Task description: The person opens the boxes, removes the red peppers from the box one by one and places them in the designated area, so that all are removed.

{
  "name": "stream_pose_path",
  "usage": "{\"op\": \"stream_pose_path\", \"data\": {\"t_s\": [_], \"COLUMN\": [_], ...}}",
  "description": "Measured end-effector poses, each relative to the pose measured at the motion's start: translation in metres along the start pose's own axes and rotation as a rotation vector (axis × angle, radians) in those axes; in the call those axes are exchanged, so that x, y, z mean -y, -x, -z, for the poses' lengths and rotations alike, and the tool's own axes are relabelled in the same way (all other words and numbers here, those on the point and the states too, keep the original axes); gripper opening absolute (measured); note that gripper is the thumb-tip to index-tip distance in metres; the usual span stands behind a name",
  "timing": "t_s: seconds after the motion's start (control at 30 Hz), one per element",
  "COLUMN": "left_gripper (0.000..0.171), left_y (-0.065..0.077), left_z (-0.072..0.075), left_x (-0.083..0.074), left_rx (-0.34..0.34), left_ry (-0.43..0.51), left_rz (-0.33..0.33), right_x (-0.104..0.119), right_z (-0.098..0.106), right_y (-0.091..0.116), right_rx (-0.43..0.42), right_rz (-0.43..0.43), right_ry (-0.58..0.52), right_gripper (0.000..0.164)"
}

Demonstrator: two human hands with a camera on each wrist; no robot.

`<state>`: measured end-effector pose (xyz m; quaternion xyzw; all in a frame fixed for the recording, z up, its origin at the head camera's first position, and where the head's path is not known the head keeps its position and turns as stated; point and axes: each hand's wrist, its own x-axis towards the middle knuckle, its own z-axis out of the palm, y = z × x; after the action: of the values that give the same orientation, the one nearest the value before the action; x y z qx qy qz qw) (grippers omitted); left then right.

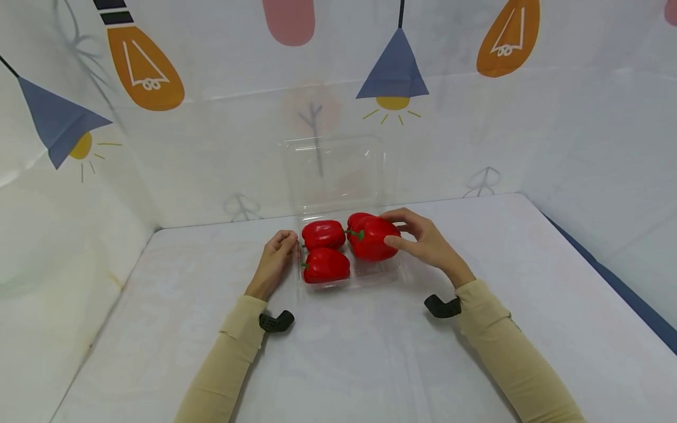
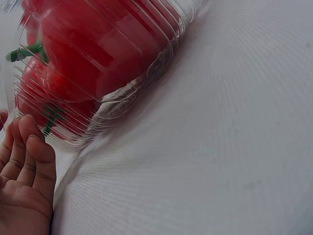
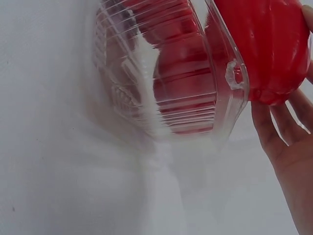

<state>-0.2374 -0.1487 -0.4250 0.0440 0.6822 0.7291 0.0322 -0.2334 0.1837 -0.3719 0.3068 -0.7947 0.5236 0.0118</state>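
A clear plastic clamshell box [image 1: 374,274] stands on the table with its lid [image 1: 338,176] raised at the back. My left hand [image 1: 276,255] pinches the box's left rim; in the left wrist view its fingertips [image 2: 40,147] are at the ridged wall. With my right hand [image 1: 423,238] I grip a red bell pepper [image 1: 374,242] over the box's right half, its green stem pointing left. Inside, one red bell pepper [image 1: 327,267] lies front left and another [image 1: 322,234] behind it. A further red pepper [image 1: 357,218] sits back right, partly hidden behind the held one.
White cloth covers the table [image 1: 359,364]. Behind the box hangs a pale curtain [image 1: 222,147] printed with lamps and bulbs, close to the raised lid. A dark wrist-camera mount [image 1: 277,321] sits at the left cuff, and another mount [image 1: 442,306] at the right.
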Motion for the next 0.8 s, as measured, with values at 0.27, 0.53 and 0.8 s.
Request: {"op": "stream_pose_path", "data": {"t_s": [0.27, 0.53, 0.8], "left_gripper": [0.024, 0.022, 0.021], "left_y": [0.0001, 0.0011, 0.0008], "left_z": [-0.0005, -0.001, -0.0008], "left_x": [-0.0004, -0.0009, -0.0007], "left_rx": [-0.001, -0.012, -0.016], "left_ry": [-0.007, -0.004, -0.009], "left_rz": [0.001, 0.011, 0.014], "right_x": [-0.0078, -0.0065, -0.0089], "right_z": [0.0061, 0.0078, 0.0107], "right_y": [-0.0001, 0.0002, 0.0006], "right_rx": [-0.023, -0.046, -0.085], "right_rz": [-0.005, -0.015, -0.024], "right_ry": [-0.047, -0.074, -0.09], "right_gripper": [0.044, 0.046, 0.047]}}
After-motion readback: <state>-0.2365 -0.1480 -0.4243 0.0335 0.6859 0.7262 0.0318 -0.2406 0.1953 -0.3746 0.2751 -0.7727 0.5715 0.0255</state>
